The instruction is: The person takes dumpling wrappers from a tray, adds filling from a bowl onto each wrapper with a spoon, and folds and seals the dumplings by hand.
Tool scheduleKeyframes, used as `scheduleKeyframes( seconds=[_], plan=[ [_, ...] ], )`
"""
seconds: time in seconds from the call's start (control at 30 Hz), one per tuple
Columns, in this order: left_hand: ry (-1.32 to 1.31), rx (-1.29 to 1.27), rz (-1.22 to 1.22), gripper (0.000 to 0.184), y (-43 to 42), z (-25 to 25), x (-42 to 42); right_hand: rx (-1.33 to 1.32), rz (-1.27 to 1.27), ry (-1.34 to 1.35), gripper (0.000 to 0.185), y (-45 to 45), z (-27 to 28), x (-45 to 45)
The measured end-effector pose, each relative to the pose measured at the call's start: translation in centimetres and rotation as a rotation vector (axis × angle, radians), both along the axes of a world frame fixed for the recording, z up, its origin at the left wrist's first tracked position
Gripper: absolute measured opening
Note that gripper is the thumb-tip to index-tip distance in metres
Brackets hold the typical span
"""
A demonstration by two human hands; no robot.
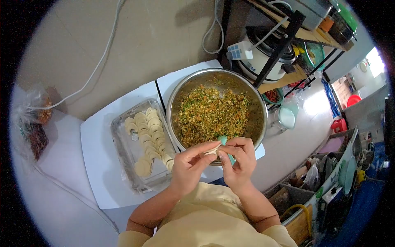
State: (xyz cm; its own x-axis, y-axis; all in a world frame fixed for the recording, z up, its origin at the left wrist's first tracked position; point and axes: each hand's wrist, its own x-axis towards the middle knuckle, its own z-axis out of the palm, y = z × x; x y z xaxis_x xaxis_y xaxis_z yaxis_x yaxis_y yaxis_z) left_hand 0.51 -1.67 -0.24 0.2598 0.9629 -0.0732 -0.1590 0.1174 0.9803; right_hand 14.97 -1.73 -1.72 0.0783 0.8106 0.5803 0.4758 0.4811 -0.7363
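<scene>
Both hands meet over the near rim of a large steel bowl (174, 92) that holds chopped filling (210, 111) of green, orange and yellow bits. Between them is a pale dough wrapper (212, 151), folded over. My left hand (188, 164) pinches its left side, fingertips pressed together. The fingers of my right hand (238, 162) close on its right side. A turquoise utensil (223, 139) shows behind and below the right fingers, partly hidden. Left of the bowl, a clear plastic tray (123, 158) holds overlapping rows of round dough wrappers (143, 166).
Bowl and tray stand on a white table (96, 144). A rice cooker (263, 61) and a power strip (240, 52) are by a black-framed shelf (279, 47) at the back right. Bins and boxes (290, 199) fill the lower right. A plastic bag (35, 131) is far left.
</scene>
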Motion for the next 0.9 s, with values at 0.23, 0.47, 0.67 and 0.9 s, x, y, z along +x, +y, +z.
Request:
scheduleKeyframes(
  seconds=[0.23,0.47,0.67,0.9],
  plan=[
    [-0.164,-0.035,0.062,0.024,0.3,-0.2,0.0,-0.284,0.221,0.803,0.022,0.4,-1.2,-0.4],
    [-0.272,-0.061,0.062,0.023,0.4,-0.5,0.2,-0.311,0.312,1.030,0.020,0.5,-1.5,-0.9],
    [-0.322,-0.153,0.053,0.024,0.3,-0.1,0.6,-0.173,0.096,0.496,0.009,1.3,-0.9,0.0],
    [-0.319,-0.105,0.109,0.024,0.7,-0.2,0.3,0.041,0.037,0.238,0.019,1.5,-0.5,0.3]
  ],
)
